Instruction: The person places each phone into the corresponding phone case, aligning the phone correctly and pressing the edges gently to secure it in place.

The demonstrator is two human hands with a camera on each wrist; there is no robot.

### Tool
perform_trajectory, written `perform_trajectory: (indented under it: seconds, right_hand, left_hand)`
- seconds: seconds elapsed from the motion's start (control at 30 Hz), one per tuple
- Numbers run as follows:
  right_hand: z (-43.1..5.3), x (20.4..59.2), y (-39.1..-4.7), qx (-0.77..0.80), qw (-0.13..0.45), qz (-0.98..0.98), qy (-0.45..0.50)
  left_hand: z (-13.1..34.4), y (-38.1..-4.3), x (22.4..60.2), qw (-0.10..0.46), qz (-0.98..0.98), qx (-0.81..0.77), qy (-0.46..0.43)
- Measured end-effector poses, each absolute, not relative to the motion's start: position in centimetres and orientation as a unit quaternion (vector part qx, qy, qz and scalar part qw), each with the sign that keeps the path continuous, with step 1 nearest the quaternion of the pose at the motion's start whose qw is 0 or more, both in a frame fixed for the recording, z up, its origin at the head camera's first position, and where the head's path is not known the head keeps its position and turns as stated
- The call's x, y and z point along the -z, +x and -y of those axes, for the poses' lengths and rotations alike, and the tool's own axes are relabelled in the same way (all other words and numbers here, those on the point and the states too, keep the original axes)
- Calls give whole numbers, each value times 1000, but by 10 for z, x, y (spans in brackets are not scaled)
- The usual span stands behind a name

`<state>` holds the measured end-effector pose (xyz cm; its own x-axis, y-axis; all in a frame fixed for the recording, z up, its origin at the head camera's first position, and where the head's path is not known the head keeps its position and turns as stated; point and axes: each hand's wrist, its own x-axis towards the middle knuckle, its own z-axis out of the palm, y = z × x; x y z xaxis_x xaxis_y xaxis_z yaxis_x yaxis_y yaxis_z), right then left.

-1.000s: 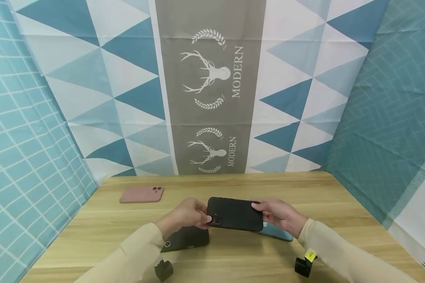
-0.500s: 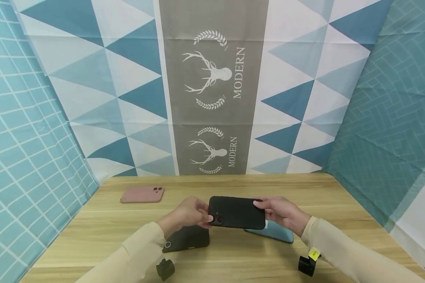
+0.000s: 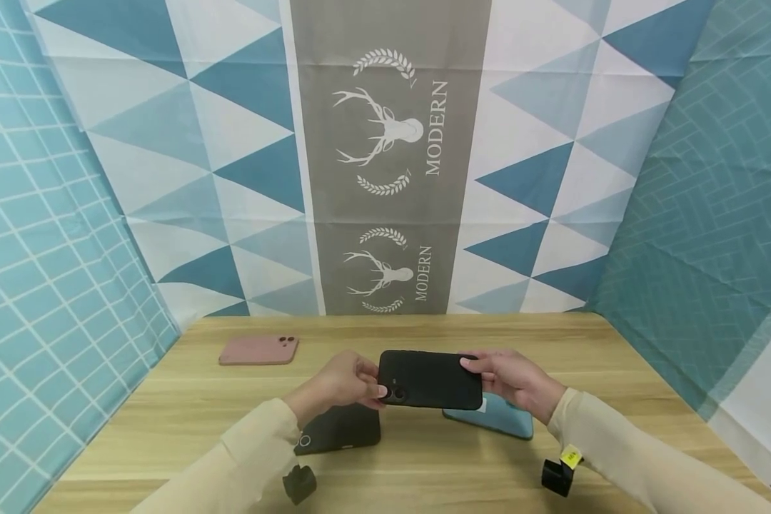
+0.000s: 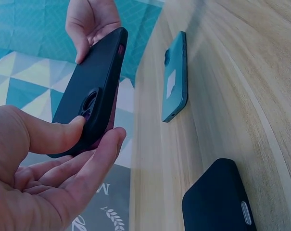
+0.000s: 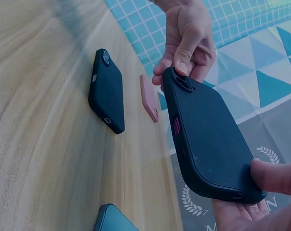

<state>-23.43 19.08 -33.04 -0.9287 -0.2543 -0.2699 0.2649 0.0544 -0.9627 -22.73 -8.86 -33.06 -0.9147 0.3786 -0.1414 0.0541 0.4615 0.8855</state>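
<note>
A phone in a black case (image 3: 432,380) is held level above the table, camera side facing me. My left hand (image 3: 342,384) pinches its left end, the thumb (image 4: 63,134) by the camera lenses and the fingers beneath. At the other end my right hand (image 3: 515,380) grips it, thumb on the back, fingers under. In the right wrist view, a pinkish strip shows through the cutout in the case's side. Below my left hand lies another black phone (image 3: 342,430), partly hidden. Beneath my right hand lies a blue phone (image 3: 497,420) with a white label.
A pink phone (image 3: 257,350) lies at the back left of the wooden table (image 3: 411,471). Patterned cloth (image 3: 385,164) hangs behind the table, with tiled-print cloth (image 3: 45,228) at the left. Black wrist cameras (image 3: 557,477) hang below both sleeves.
The held phone has shifted slightly right and up with both hands, and more of the blue phone shows beneath it. The grip looks the same.
</note>
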Motion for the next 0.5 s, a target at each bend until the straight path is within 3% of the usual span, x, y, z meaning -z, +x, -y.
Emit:
perform_trajectory:
  seconds: [0.5]
  right_hand:
    - [-187,332,-237,693,181,-698,14]
  left_hand:
    - [97,-230,333,160,-803,-557,142]
